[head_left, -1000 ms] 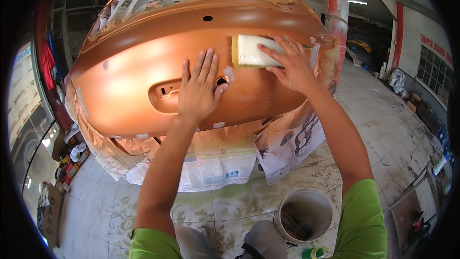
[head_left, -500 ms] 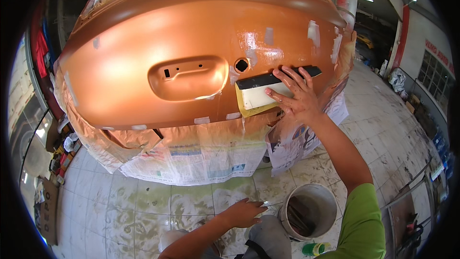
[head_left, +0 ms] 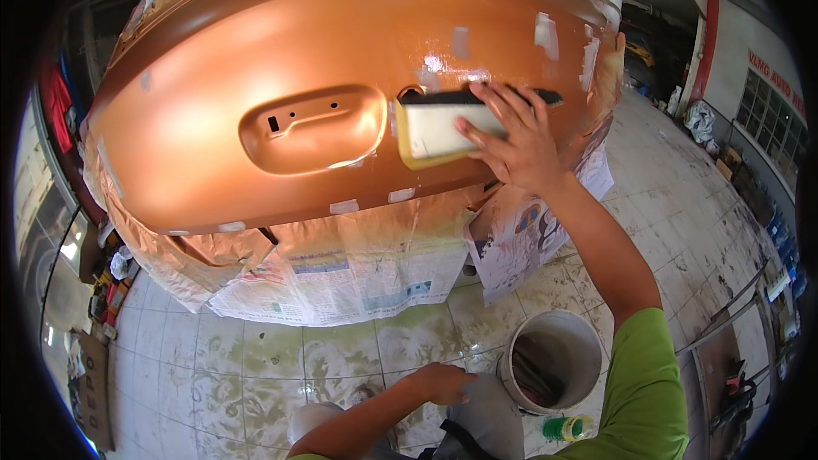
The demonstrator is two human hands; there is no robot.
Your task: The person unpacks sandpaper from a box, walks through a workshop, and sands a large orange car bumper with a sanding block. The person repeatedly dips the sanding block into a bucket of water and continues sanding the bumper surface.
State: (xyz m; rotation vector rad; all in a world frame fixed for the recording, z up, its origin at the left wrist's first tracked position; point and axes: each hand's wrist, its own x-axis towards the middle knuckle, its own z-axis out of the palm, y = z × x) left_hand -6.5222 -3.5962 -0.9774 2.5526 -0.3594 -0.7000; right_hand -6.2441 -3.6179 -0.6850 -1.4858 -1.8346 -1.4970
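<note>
I viewed a copper-orange vehicle panel (head_left: 187,153), curved outward and filling the upper part of the head view, with pale grey patches (head_left: 460,43) toward its right edge and along its lower edge. A wet sheen showed on its right half. Masking paper (head_left: 366,277) hung from the panel's lower edge over a tiled, stained floor (head_left: 332,349); a white wall with a barred window (head_left: 771,123) bounded the room at the right. The white block (head_left: 434,132) lay against the panel's right half, near the lower edge, with a yellow sheet (head_left: 405,145) projecting at its left and lower sides and a black strip (head_left: 550,96) along its upper side. The right hand (head_left: 515,136) grasped the block at its right portion, thumb on the white face, fingers spread across the black strip. The left hand (head_left: 443,383) was positioned low, well apart from the block, beside the grey-trousered leg (head_left: 486,422); its fingers were folded, and I could not tell whether it was fully clenched. The block's upper left corner partly obstructed my view of a round hole (head_left: 411,92); the handle recess (head_left: 315,140) to its left was unobstructed. A bucket (head_left: 584,358) containing dark items stood on the floor right of the leg, with a green bottle (head_left: 562,428) just beside it.
</note>
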